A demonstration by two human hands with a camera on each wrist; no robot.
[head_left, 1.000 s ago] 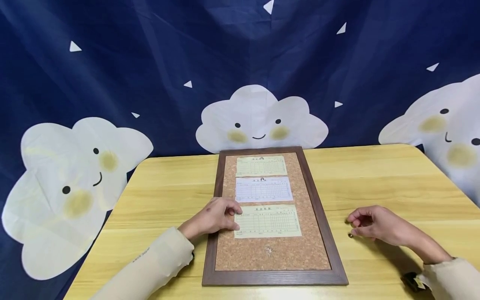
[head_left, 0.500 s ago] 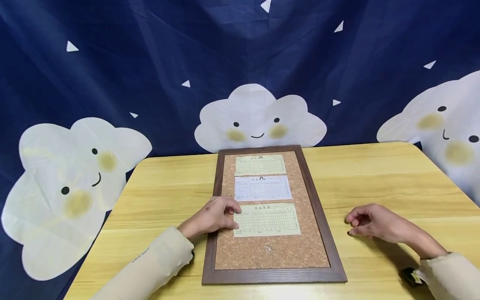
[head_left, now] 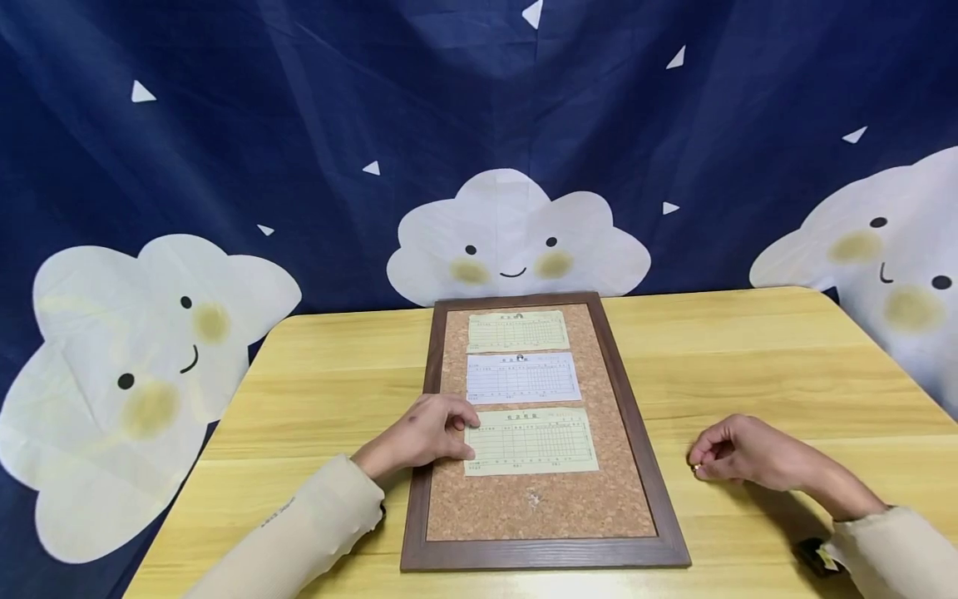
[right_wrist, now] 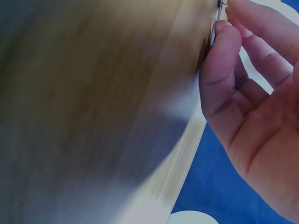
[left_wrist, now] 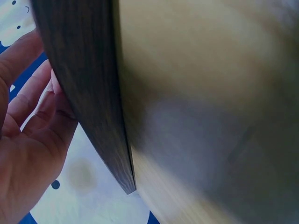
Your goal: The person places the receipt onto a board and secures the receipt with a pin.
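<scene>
A framed corkboard [head_left: 479,516] lies on the table with three printed paper slips on it. My left hand [head_left: 427,433] reaches over the board's left side. Its index finger and thumb touch the left edge of the nearest slip, a yellowish form [head_left: 531,441]. Above that slip are a white form [head_left: 522,378] and another yellowish form [head_left: 516,331], each with a small tack near its top edge. Right of the board, my right hand [head_left: 756,453] pinches a small brass thumbtack [head_left: 695,468] between thumb and index finger. The right wrist view shows a thin pin at those fingertips.
The wooden table [head_left: 329,366] extends on both sides of the board. Behind it hangs a dark blue curtain [head_left: 337,91] printed with white clouds. The board's dark wooden frame [left_wrist: 84,70] crosses the left wrist view and hides the left fingertips there.
My right fingertips have drawn together around the thumbtack, which showed more fully beside the thumb before. My left hand stays at the nearest slip's edge. The head view has shifted slightly.
</scene>
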